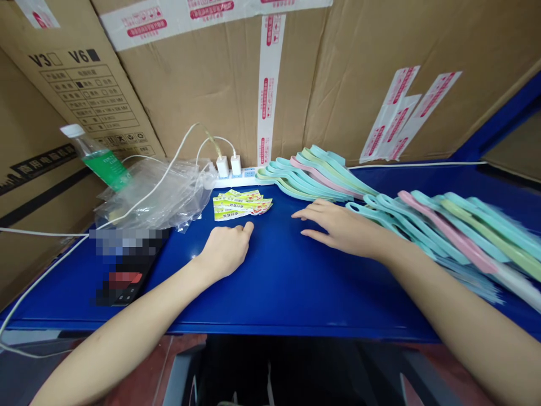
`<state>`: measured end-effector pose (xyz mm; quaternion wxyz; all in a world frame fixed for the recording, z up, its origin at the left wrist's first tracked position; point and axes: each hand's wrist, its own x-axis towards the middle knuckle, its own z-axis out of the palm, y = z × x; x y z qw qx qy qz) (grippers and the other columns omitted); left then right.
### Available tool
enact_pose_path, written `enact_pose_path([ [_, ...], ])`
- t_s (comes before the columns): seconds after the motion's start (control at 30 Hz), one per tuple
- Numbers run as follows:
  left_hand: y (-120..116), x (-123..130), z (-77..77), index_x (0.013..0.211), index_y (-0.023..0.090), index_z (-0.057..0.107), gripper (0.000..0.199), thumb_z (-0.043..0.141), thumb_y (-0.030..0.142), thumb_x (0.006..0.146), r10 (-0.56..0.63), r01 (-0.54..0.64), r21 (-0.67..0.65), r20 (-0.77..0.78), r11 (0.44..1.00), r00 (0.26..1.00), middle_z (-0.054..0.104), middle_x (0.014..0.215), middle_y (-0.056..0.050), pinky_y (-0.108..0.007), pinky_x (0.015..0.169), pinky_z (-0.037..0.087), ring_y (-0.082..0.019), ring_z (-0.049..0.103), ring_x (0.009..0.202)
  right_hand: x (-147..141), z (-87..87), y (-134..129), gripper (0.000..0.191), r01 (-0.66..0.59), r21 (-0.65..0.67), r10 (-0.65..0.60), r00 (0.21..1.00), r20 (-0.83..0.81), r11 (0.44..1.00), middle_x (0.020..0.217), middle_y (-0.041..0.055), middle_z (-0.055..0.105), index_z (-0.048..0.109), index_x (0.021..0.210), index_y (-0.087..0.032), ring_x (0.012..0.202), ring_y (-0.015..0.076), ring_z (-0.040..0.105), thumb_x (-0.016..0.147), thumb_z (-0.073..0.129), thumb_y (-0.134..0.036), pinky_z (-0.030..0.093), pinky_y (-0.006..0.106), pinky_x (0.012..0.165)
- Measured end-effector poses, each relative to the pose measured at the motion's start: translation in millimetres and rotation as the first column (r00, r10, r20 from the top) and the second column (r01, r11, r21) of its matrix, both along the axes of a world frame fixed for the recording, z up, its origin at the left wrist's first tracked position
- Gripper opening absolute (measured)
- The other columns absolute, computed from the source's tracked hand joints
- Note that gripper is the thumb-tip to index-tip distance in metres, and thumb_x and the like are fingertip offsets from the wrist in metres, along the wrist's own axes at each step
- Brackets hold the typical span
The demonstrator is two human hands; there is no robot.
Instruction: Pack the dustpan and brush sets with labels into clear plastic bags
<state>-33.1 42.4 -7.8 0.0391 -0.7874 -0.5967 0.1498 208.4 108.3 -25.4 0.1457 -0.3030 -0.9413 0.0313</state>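
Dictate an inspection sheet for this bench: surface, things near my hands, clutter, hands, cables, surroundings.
Surface: blue tabletop, no spills seen.
Things near hands: yellow-green printed packets, overlapping, just beyond the left hand; looped pastel strips in two bunches by the right hand and forearm.
Clutter: tilted green-labelled bottle, crumpled clear bags, dark item at left, partly blurred out.
Hands: left curled, its palm hidden; right open, nothing seen held.
Cables: two white chargers in the power strip; a white cable crosses the bags; cable also dips below the front left edge.
Surroundings: taped cardboard behind, more at left.
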Motion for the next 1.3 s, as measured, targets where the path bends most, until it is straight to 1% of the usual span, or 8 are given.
enact_pose_path([
  [0.13,0.0,-0.3,-0.2,0.119,0.014,0.052,0.03,0.033,0.013,0.097,-0.004,0.004,-0.005,0.001,1.0,1.0,0.073,0.095,-0.015,-0.04,0.073,0.055,-0.032,0.073,0.089,-1.5,3.2,-0.7,0.024,-0.01,-0.024,0.011,0.999,0.049,1.0,0.089,0.0095,0.072,0.069,0.092,-0.02,0.088,0.0258,0.066,0.092,0.046,-0.025,0.053,0.039,0.076],
  [0.2,0.1,-0.5,-0.2,0.119,0.014,0.052,0.03,0.033,0.013,0.097,-0.006,0.006,-0.006,0.0,1.0,1.0,0.073,0.095,-0.015,-0.039,0.073,0.055,-0.032,0.073,0.088,-2.1,4.2,-1.4,0.023,0.001,-0.035,0.001,0.998,0.066,0.999,0.087,0.0087,0.071,0.068,0.089,-0.021,0.084,0.0243,0.067,0.092,0.045,-0.024,0.052,0.037,0.073],
  [0.43,0.4,-0.6,-0.1,0.119,0.014,0.052,0.029,0.033,0.012,0.096,-0.012,0.012,-0.007,-0.001,1.0,1.0,0.072,0.094,-0.014,-0.039,0.073,0.055,-0.031,0.073,0.088,-1.1,3.2,-1.4,0.026,0.042,-0.033,-0.041,0.999,0.027,0.999,0.089,0.0083,0.072,0.067,0.106,-0.018,0.083,0.0237,0.068,0.092,0.046,-0.024,0.053,0.037,0.073],
  [0.6,0.2,-0.4,-0.3,0.118,0.014,0.052,0.029,0.033,0.012,0.096,-0.013,0.013,-0.011,-0.003,1.0,1.0,0.072,0.094,-0.014,-0.039,0.073,0.055,-0.031,0.073,0.088,-1.3,2.9,-0.1,0.026,0.008,-0.007,-0.008,0.998,0.056,1.0,0.092,0.0101,0.071,0.071,0.096,-0.019,0.087,0.0247,0.068,0.093,0.046,-0.024,0.054,0.037,0.076],
  [0.83,-1.0,0.3,1.1,0.117,0.014,0.053,0.03,0.033,0.012,0.095,-0.01,0.01,-0.006,0.002,1.0,1.0,0.072,0.093,-0.015,-0.038,0.073,0.056,-0.03,0.073,0.087,-1.5,4.6,-2.5,0.029,0.018,-0.003,-0.018,0.999,0.033,1.0,0.104,0.0109,0.07,0.07,0.107,-0.02,0.089,0.0237,0.07,0.093,0.045,-0.024,0.056,0.038,0.077],
  [1.03,-1.4,0.3,0.9,0.118,0.015,0.053,0.03,0.033,0.012,0.096,-0.007,0.007,-0.004,0.007,1.0,1.0,0.072,0.092,-0.014,-0.037,0.074,0.055,-0.029,0.073,0.088,-0.9,4.1,-0.8,0.029,0.002,-0.003,-0.002,0.999,0.043,1.0,0.105,0.0101,0.073,0.069,0.108,-0.021,0.096,0.026,0.069,0.093,0.045,-0.024,0.057,0.042,0.082],
  [1.17,-1.2,0.5,1.1,0.119,0.014,0.053,0.03,0.033,0.012,0.096,-0.008,0.008,-0.007,0.002,1.0,1.0,0.072,0.093,-0.014,-0.037,0.074,0.055,-0.029,0.073,0.089,-1.3,5.0,-0.5,0.028,0.006,0.018,-0.007,1.0,0.028,1.0,0.1,0.0118,0.073,0.07,0.106,-0.018,0.099,0.0276,0.067,0.093,0.046,-0.026,0.056,0.043,0.084],
  [1.3,-0.8,0.7,1.7,0.119,0.014,0.052,0.03,0.033,0.012,0.096,-0.005,0.004,-0.011,-0.004,1.0,1.0,0.072,0.093,-0.014,-0.037,0.074,0.055,-0.03,0.073,0.089,-1.2,4.7,-1.1,0.03,0.005,-0.005,-0.005,0.999,0.045,1.0,0.104,0.012,0.073,0.069,0.109,-0.018,0.098,0.0265,0.069,0.093,0.045,-0.025,0.056,0.042,0.084],
])
